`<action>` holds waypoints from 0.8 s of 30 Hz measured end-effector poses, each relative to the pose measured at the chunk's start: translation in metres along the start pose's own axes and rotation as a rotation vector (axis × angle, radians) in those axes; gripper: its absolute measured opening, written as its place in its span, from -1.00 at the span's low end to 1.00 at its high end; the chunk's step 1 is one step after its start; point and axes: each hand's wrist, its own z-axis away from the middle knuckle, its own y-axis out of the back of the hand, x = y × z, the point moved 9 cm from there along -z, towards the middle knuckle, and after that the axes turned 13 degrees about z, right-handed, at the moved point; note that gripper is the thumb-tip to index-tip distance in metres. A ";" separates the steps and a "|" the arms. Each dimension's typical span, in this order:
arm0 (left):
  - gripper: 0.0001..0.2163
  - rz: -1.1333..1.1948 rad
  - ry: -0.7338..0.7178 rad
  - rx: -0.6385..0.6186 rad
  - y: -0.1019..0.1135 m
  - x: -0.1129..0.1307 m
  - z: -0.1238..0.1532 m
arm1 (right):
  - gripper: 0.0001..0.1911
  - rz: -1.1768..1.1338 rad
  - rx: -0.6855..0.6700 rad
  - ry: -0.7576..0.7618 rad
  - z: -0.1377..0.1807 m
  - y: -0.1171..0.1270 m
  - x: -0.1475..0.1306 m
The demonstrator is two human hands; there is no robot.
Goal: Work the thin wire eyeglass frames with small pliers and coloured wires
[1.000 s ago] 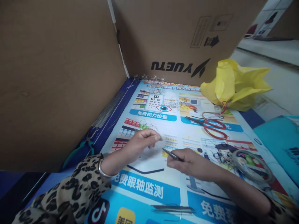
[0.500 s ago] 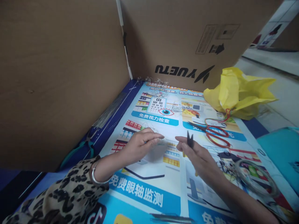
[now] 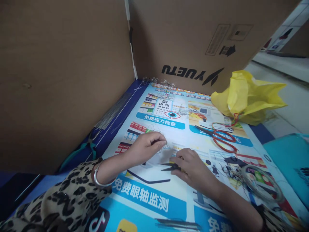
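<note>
Lowered since a moment ago, the right hand (image 3: pixel 190 162) rests on the poster (image 3: pixel 149 196), fingers closed round black snips (image 3: pixel 170 167) whose tips point left. Just beyond the tips, the left hand (image 3: pixel 145 146) pinches what looks like a thin wire piece (image 3: pixel 166 144). Red scissors (image 3: pixel 223 138) lie farther back.

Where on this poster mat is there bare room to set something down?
Bare: the blue banner strip between the left hand, the right hand holding black snips, and the tweezers. Crowded: the right side, with red scissors, yellow bag and wire coil; clear bits along the cardboard.
</note>
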 end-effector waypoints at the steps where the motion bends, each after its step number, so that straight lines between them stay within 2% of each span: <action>1: -0.85 0.004 -0.009 -0.004 0.000 0.000 0.000 | -0.78 0.032 0.010 0.033 0.000 0.001 -0.001; 5: -0.85 0.026 -0.029 -0.031 -0.003 0.000 -0.001 | -0.75 0.079 0.018 0.069 0.005 0.005 0.001; 9: -0.87 0.049 -0.003 -0.025 -0.003 -0.004 -0.001 | -0.52 0.125 -0.047 0.045 0.010 0.008 0.005; 16: -0.87 0.125 0.094 -0.002 -0.003 -0.018 -0.003 | -0.62 0.439 -0.057 -0.062 0.008 -0.001 0.020; 19: -0.86 0.189 0.144 0.002 -0.003 -0.022 -0.002 | -0.66 0.381 -0.024 -0.118 0.009 0.003 0.029; 24: -0.85 0.351 0.212 -0.001 -0.005 -0.026 0.000 | -0.50 0.212 -0.084 -0.077 0.018 0.010 0.034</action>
